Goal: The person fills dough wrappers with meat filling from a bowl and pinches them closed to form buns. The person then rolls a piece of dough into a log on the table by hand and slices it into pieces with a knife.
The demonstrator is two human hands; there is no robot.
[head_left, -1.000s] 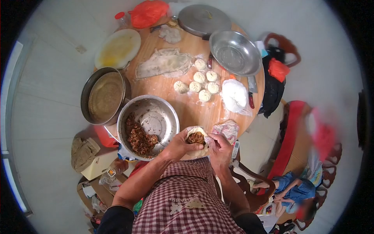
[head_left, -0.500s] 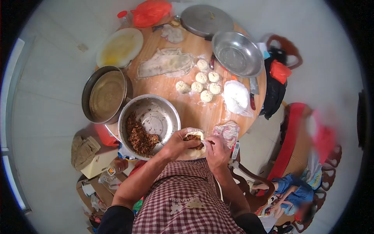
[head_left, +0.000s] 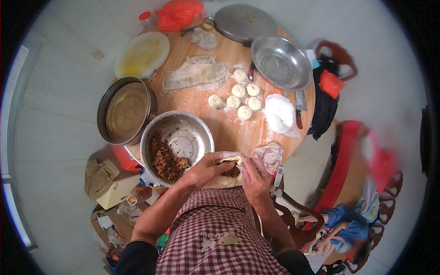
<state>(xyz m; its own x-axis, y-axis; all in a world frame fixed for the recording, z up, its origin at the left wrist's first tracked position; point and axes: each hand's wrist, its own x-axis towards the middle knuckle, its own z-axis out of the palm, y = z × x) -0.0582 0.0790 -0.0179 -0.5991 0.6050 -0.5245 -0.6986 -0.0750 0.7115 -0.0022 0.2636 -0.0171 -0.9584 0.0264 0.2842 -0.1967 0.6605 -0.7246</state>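
Filled dough wrapper (head_left: 232, 179) sits between your hands: left hand (head_left: 207, 169) cups it, right hand (head_left: 256, 178) pinches its rim. Metal bowl (head_left: 190, 142) with meat filling (head_left: 166, 158) just left of them; beyond, seven buns (head_left: 238, 90) on your floury wooden tabletop (head_left: 229, 133). Person in blue (head_left: 350, 221) off right.

The left hand (head_left: 208, 170) supports a pale, round dough wrapper (head_left: 231, 181) containing brown minced filling (head_left: 231, 173); the right hand (head_left: 256, 179) pinches the wrapper's edge. Near the left hand stands a deep, round, silver metal bowl (head_left: 195, 140) holding brown mince (head_left: 166, 159). Seven white, pleated, round buns (head_left: 244, 112) rest grouped on a round, light-brown wooden table (head_left: 229, 133). A wide, silver metal basin (head_left: 283, 62) stands beyond them, rightward.
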